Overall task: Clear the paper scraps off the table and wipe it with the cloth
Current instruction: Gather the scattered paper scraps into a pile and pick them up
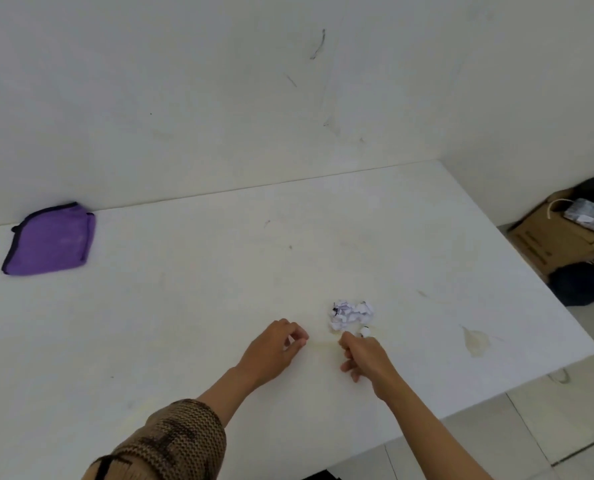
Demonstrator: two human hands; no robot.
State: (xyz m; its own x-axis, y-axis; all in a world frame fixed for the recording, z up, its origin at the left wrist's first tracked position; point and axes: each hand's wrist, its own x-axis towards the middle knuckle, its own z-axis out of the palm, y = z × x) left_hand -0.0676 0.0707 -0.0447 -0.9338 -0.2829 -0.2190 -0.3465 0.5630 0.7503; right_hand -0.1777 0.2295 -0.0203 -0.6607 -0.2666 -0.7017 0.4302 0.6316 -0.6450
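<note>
Head view, single entry.

Table (219,289): white, stained in places, with a yellowish mark near its right edge; set against a white wall.

Paper scraps (351,315): one crumpled cluster of white pieces with dark print, lying on the near-right part of the table just beyond your hands. A smaller bit (365,330) sat at the tip of your right hand.

Cloth (49,239): purple with dark trim, folded, at the far left of the table by the wall, well apart from both hands and untouched.

Left hand (276,348): you had it low over the table, fingers curled narrow, thumb and fingertips pinched together. Whether a scrap sat inside the pinch could not be told.

Right hand (364,356): you had it beside the scrap cluster, fingers curled in, the tip next to the small bit. Whether it gripped that bit could not be told.

Off the table, right: a cardboard box (551,237) and a dark bag (581,284) on the floor.

Step in hand, as judged: gathering scraps; wiping not yet begun.

Next move, as judged: it called for you to close around the whole cluster, leave no fragments behind, carry it clear of the table, then reach far left for the cloth.
</note>
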